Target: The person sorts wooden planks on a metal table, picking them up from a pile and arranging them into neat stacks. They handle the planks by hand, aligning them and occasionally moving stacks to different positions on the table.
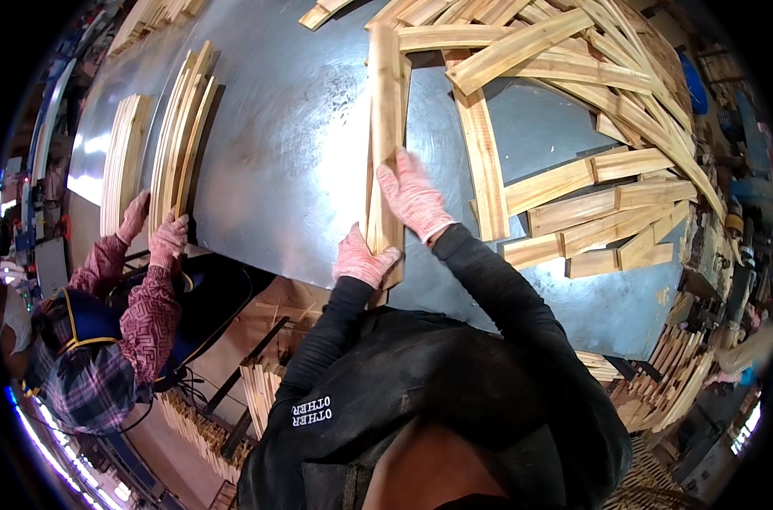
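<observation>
Though narrow, the held wooden slat (385,106) long, straight and tan.

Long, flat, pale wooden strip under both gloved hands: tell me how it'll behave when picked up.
The wooden strip runs straight past the pink-gloved left hand and right hand, so it's probably stiff. Its slender build suggests fairly light weight. Its flat faces make rolling unlikely.

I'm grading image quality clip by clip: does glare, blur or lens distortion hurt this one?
Head view: strong white glare on the metal table, just left of the held boards; head view: right hand looks slightly blurred, left hand reads clearer; head view: fisheye bends the table's edges, with black corners around the picture.
</observation>
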`<state>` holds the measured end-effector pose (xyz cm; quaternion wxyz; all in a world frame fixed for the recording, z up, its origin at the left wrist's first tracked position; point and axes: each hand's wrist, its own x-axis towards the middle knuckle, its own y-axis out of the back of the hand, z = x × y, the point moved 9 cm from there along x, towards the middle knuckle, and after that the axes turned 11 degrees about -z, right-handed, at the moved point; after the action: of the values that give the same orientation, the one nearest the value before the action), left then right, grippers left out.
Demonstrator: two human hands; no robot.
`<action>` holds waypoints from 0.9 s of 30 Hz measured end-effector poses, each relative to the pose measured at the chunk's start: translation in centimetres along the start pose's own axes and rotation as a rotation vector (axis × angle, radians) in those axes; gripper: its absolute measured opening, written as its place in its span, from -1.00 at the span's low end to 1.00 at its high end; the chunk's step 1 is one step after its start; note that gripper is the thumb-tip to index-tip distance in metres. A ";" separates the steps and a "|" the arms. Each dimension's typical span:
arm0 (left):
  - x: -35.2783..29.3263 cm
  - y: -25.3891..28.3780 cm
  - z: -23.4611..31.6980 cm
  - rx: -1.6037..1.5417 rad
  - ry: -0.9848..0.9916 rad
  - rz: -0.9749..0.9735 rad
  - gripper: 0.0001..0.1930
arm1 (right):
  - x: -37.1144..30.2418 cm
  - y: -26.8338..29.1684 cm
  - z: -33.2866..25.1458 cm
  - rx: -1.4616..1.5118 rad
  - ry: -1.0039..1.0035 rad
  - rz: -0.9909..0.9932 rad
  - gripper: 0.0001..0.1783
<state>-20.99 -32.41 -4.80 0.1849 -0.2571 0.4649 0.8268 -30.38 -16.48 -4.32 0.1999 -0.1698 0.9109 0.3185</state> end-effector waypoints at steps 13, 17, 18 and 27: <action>-0.6 -0.4 0.7 -0.906 -0.343 -0.221 0.08 | -3.8 -1.7 1.0 -0.051 -0.071 0.128 0.08; -2.1 0.0 -0.2 -0.085 0.102 -0.012 0.19 | -4.5 2.5 -3.0 -0.276 0.160 -0.451 -0.16; -2.7 0.2 0.7 -0.062 0.140 0.030 0.18 | -3.8 7.4 -2.8 -0.258 0.304 -0.089 -0.20; -3.7 -0.6 2.2 -0.015 0.153 0.170 0.19 | 16.6 29.3 0.8 -0.951 -0.042 0.065 0.11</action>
<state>-18.29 -30.43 -2.00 0.0762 -0.2807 0.4916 0.8208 -57.26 2.65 2.28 0.1084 -0.2075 0.6645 0.7096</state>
